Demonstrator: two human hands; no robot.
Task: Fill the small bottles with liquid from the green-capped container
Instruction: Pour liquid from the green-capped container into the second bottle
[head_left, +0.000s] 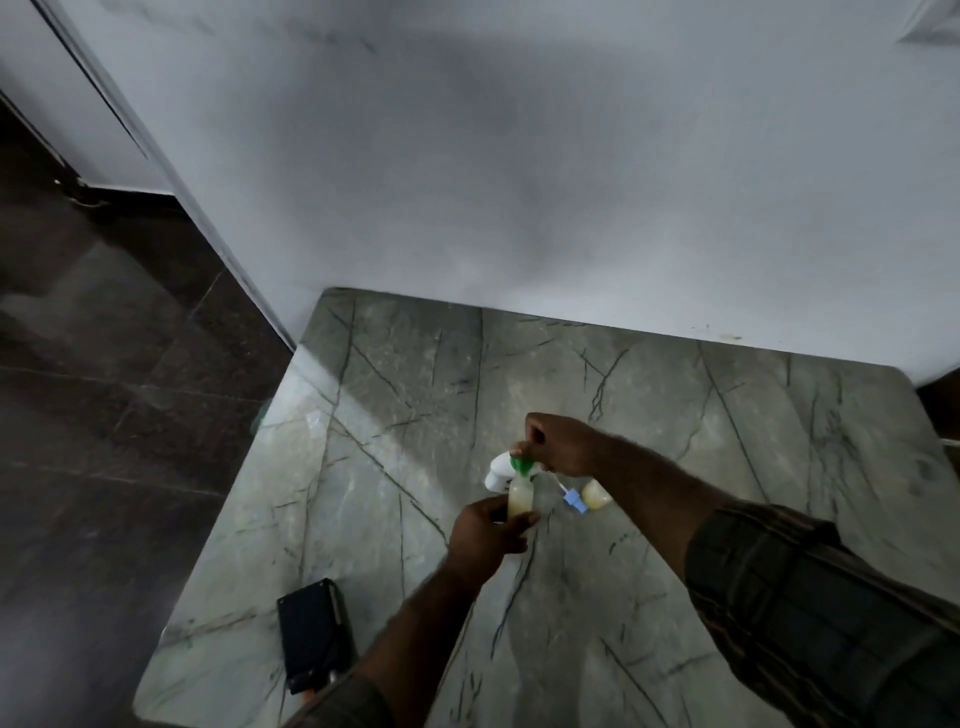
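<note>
left hand (488, 530) grips a small bottle (519, 500), right hand (558, 447) pinches the green-capped container (506, 467) tilted over it; a shaky tilt could spill liquid on the worktop (727, 519)

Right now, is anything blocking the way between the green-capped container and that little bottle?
Nothing visible. The right hand tips the green-capped container so its green cap sits at the neck of the small bottle, gripped by the left hand.
</note>
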